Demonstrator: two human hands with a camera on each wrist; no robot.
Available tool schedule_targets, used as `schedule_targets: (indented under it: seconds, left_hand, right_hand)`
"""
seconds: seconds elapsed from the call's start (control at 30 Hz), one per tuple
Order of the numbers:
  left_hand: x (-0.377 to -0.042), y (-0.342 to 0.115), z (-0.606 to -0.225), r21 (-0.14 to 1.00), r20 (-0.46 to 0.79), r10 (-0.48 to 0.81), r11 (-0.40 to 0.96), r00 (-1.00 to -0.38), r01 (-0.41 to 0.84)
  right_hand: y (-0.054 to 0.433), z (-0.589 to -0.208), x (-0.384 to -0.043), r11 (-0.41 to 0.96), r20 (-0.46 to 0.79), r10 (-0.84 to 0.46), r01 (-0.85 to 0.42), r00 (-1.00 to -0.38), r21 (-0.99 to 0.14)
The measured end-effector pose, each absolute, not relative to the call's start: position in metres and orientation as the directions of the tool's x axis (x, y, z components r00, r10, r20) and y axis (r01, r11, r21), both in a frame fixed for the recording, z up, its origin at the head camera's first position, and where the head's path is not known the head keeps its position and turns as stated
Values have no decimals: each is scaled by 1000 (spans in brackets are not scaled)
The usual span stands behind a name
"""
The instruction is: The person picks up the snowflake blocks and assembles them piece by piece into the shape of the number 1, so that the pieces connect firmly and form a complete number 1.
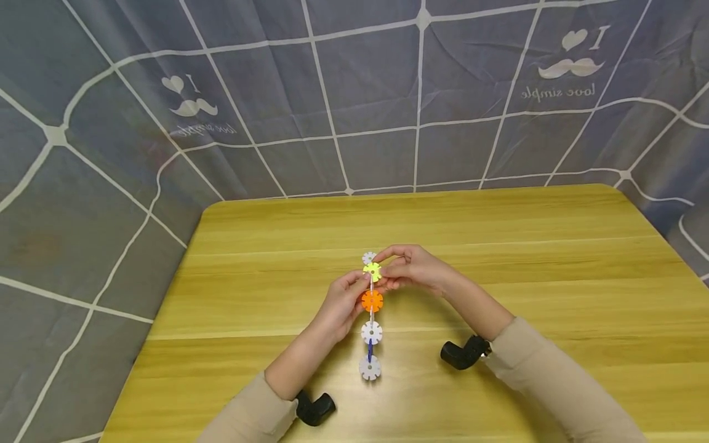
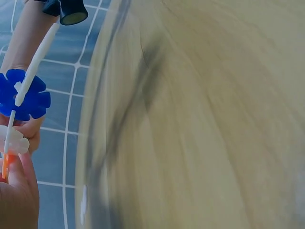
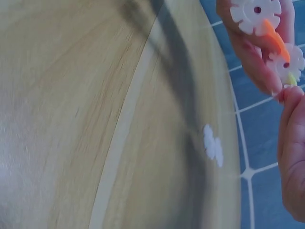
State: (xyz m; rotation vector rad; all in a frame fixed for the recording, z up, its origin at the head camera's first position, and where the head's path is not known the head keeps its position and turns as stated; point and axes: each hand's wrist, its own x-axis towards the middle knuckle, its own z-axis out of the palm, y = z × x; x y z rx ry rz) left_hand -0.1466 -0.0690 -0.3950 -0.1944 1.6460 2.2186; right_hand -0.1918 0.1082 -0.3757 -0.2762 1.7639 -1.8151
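Observation:
A chain of slotted snowflake discs hangs above the table between both hands. From the top in the head view come a yellow-green disc [image 1: 373, 271], a white one edge-on, an orange disc [image 1: 372, 301], another edge-on white one, a white disc [image 1: 372, 333], a blue disc [image 2: 29, 102] and a white end disc [image 1: 370, 368]. My left hand [image 1: 344, 299] pinches the upper part of the chain from the left. At the yellow-green disc, my right hand [image 1: 416, 268] pinches with thumb and fingers. The fingers partly hide the edge-on discs there.
A loose white disc [image 3: 213, 145] lies on the wooden table [image 1: 255, 295], just beyond the hands. Black wrist mounts [image 1: 316, 409] stick out beneath both forearms. A grey curtain [image 1: 371, 92] with white lines stands behind the table's far edge.

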Motion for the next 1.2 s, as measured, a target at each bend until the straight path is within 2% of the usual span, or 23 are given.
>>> schedule_targets:
  seconds: [0.3,0.57,0.83,1.03,1.2]
  left_hand:
    - [-157,-81,-397,876,-345,170,-293,-923,-382]
    - [-163,-84,-396,868,-363,125,-316,-924,-383]
    - [-164,-84,-395,860,-368,124,-332,-922,-388]
    - [-164,-83,-392,860,-377,116,-325,-919,-393]
    - [-163,-82,-391,861,-378,106,-324,-920,-391]
  right_hand:
    - [113,-390,-209,90,-316,-419,308,-851,-947]
    - [97,-404,-218,288,-314,-279,232,-908,-929]
    - [83,-411,-221,512,-267,-161,151,-950,-846]
    - [75,-410,-221,681,-189,-124,55,-974,-730]
    - [74,-409,-220,721,-200,-114,57,-973,-691]
